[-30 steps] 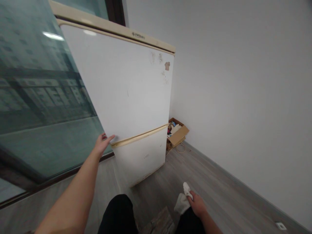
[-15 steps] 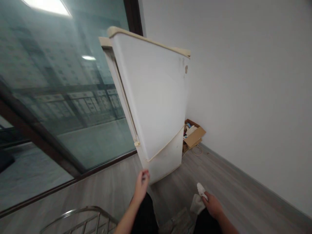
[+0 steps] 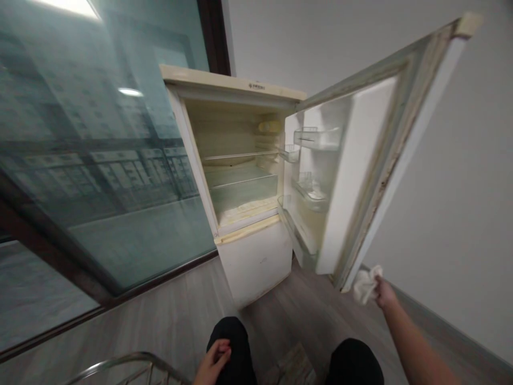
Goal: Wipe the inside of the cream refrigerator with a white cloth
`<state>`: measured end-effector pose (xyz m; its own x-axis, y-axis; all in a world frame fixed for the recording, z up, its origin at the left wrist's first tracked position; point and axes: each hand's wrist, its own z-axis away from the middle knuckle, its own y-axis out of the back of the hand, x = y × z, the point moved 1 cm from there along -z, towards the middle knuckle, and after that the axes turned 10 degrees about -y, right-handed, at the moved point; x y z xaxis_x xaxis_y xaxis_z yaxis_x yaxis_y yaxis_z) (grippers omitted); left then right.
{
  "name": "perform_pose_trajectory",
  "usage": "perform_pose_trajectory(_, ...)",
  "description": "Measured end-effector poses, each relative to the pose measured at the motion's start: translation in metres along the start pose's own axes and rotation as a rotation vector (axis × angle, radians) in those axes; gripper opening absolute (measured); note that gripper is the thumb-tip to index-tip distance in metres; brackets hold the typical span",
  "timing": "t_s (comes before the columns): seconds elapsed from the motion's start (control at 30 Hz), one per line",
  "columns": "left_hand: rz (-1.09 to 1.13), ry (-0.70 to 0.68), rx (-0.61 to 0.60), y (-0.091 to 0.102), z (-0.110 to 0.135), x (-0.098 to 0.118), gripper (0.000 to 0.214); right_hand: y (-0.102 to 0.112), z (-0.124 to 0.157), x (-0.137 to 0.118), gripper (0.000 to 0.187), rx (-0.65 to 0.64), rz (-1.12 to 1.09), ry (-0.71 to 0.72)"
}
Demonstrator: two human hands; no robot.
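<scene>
standing on a gray wood-look floor between a pale wall and a tall window, a white two-door fridge faces the seated person, its cream top strip marked with dark lettering. its upper door stands wide open toward the right, blocking part of the wall, with brown grime along the outer edge. below, the white lower door sits shut, a small mark on its front. inside, the cavity is tinted yellow, crossed by a shelf above a translucent drawer front. two dark-clad knees rise before the fridge; a curved metal frame crosses the lower left, well apart from it. clear racks line the open door. over the left knee hovers or rests the left hand, its fingers loosely half-curled around nothing that shows. by the door's lower outer corner, the right hand has its fingers closed on a crumpled white cloth; whether the cloth touches the door cannot be told.
</scene>
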<state>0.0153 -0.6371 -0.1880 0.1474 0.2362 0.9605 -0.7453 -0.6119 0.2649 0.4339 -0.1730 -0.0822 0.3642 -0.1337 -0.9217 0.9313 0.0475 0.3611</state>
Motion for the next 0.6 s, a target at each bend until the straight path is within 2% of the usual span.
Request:
perform_pose_trajectory(0.07, 0.033, 0.060, 0.027, 0.008, 0.004, -0.010, 0.072, 0.019, -0.027, -0.059, 0.038, -0.005, -0.127, -0.015)
perform_pose_trajectory(0.13, 0.051, 0.060, 0.064, 0.007, 0.011, -0.015, 0.072, 0.033, -0.046, -0.104, 0.033, -0.179, -0.350, -0.022)
perform_pose_trajectory(0.2, 0.035, 0.012, 0.114, 0.002, 0.016, -0.015, 0.071, 0.043, -0.052, -0.127, 0.034, -0.255, -0.385, 0.011)
perform_pose_trajectory(0.23, 0.015, -0.017, 0.131, -0.001, 0.018, -0.014, 0.070, 0.045, -0.050, -0.126, 0.036, -0.231, -0.357, 0.034)
perform_pose_trajectory(0.3, -0.040, -0.058, 0.138, -0.005, 0.019, -0.011, 0.068, 0.043, -0.029, -0.101, 0.044, -0.061, -0.206, 0.043)
perform_pose_trajectory(0.37, -0.092, -0.080, 0.114, -0.008, 0.019, -0.011, 0.065, 0.026, 0.013, -0.048, 0.049, 0.123, 0.113, -0.016)
perform_pose_trajectory(0.4, -0.110, -0.091, 0.102, -0.008, 0.018, -0.011, 0.064, 0.011, 0.039, -0.016, 0.049, 0.115, 0.299, -0.053)
perform_pose_trajectory(0.5, -0.136, -0.105, 0.084, -0.009, 0.018, -0.015, 0.058, -0.041, 0.118, 0.079, 0.033, 0.008, 0.453, -0.041)
perform_pose_trajectory(0.57, -0.132, -0.097, 0.096, -0.012, 0.019, -0.013, 0.051, -0.069, 0.151, 0.119, 0.041, -0.073, 0.728, 0.172)
perform_pose_trajectory(0.6, -0.115, -0.081, 0.116, -0.014, 0.019, -0.009, 0.046, -0.078, 0.159, 0.130, 0.042, -0.104, 0.809, 0.240)
